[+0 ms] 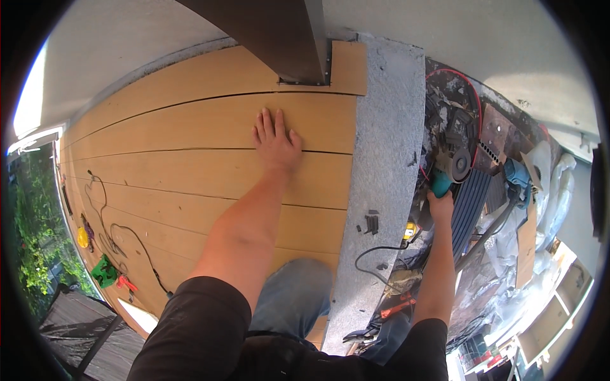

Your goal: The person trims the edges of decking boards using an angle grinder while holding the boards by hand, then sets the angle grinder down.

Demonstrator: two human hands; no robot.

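Observation:
My left hand [276, 141] lies flat, fingers spread, on the tan decking boards [190, 171], just below a dark brown post [279, 38]. My right hand [440, 204] reaches out to the right and grips the teal handle of an angle grinder [452, 166], whose round disc end points away from me over a dark ribbed board [471, 203]. A red cable [467, 86] loops beyond the grinder. My knee in blue jeans [293, 298] rests on the boards.
A grey concrete strip [384, 140] runs between the boards and a cluttered pit of debris, plastic sheeting [546, 184] and tools. A black cord [375, 254] crosses the strip. On the left lie cables, a yellow object [82, 237] and a green tool [105, 272].

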